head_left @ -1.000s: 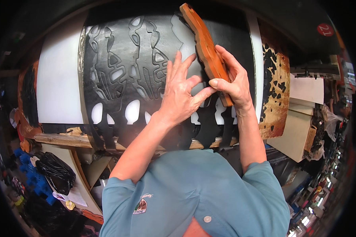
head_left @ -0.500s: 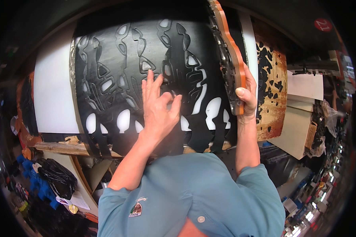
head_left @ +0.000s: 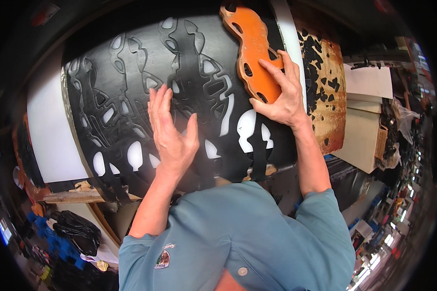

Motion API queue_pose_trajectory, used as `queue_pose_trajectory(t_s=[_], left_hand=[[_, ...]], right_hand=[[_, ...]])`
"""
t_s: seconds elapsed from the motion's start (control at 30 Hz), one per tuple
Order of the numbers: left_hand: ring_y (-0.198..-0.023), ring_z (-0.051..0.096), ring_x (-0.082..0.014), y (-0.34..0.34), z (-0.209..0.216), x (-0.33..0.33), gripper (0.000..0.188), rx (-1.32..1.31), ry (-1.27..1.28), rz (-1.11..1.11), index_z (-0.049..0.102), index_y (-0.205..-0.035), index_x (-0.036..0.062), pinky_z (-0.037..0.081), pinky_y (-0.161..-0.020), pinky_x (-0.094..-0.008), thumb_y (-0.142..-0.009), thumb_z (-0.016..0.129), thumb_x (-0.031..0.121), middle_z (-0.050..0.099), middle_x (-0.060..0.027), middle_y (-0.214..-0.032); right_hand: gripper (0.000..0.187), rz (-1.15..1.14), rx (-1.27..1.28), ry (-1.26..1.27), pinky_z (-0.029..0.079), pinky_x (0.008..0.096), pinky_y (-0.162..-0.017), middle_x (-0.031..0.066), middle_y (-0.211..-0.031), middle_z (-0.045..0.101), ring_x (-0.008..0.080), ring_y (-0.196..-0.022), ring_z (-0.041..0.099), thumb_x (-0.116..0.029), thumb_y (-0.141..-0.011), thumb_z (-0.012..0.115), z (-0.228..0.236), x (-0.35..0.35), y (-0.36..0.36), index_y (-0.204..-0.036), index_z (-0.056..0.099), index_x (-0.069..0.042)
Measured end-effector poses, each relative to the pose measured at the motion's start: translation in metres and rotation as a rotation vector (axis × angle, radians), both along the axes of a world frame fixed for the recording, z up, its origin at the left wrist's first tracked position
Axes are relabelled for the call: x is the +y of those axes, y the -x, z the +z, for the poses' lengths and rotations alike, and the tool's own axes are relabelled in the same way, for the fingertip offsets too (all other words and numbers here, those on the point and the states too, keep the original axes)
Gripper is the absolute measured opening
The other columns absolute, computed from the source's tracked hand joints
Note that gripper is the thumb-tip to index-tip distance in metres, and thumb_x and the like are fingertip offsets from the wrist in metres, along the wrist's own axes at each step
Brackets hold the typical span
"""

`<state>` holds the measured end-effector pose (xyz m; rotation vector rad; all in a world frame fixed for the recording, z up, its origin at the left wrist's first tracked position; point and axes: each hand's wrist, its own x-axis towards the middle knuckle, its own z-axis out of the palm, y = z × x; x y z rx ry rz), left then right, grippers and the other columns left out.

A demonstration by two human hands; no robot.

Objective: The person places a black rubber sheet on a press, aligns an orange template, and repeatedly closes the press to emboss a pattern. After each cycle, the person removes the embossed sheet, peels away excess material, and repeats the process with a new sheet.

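A black sheet, perhaps rubber, spreads in front of me with several cut outlines and holes through which white shows. At its right side lies or hovers a long, wavy-edged orange cutting die with dark oval openings, its flat orange back turned up. My right hand grips its near end, thumb at the lower edge and fingers over the right side. I cannot tell whether the die touches the sheet. My left hand is open, fingers stretched, over or on the middle of the sheet, holding nothing.
A white board shows left of the sheet, and a white strip on the right. Beyond that is a worn brown board strewn with black scraps. A wooden rail runs along the near edge. A black plastic bag sits lower left.
The cutting die has turned from standing on edge to orange back up, tipping left with my right hand. My left hand has shifted left and its curled fingers have straightened. The view has moved too.
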<state>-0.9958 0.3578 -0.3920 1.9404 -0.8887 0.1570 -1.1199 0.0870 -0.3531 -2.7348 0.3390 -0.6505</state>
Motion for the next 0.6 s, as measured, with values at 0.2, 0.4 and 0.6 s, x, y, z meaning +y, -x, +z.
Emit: queue_pose_trajectory(t_s=[0.2,0.4,0.6], left_hand=[[-0.156,0.037,-0.0477,0.001,-0.0022,-0.0003,0.08,-0.012,-0.051,0.004,0.043,-0.156,-0.0017,0.025,-0.128,-0.0615,-0.084,0.079,-0.001,0.05,-0.0218,-0.158],[-0.156,0.037,-0.0475,0.0003,-0.0008,-0.0015,0.081,-0.012,-0.052,0.003,0.043,-0.156,-0.0008,0.025,-0.128,-0.0614,-0.084,0.08,0.001,0.051,-0.0204,-0.158],[-0.155,0.038,-0.0475,-0.0008,-0.0025,-0.0018,0.073,0.004,-0.039,0.015,0.051,-0.15,0.0021,0.025,-0.128,-0.0621,-0.083,0.081,0.003,0.053,-0.0194,-0.156]], right_hand=[[0.086,0.011,0.005,-0.007,0.051,0.0505,-0.107,0.0334,-0.152,0.045,0.0461,-0.124,0.054,-0.032,-0.053,0.087,-0.0008,-0.0029,0.0026,-0.135,0.072,-0.009],[0.086,0.007,0.008,-0.059,0.048,0.0503,-0.112,0.029,-0.155,0.046,0.0452,-0.131,0.053,-0.031,-0.055,0.089,0.001,-0.0015,0.0017,-0.136,0.072,-0.011],[0.085,0.057,0.004,-0.057,0.047,0.0523,-0.113,0.0303,-0.154,0.046,0.0474,-0.133,0.051,-0.032,-0.056,0.088,-0.0015,-0.0063,0.0,-0.136,0.071,-0.013]])
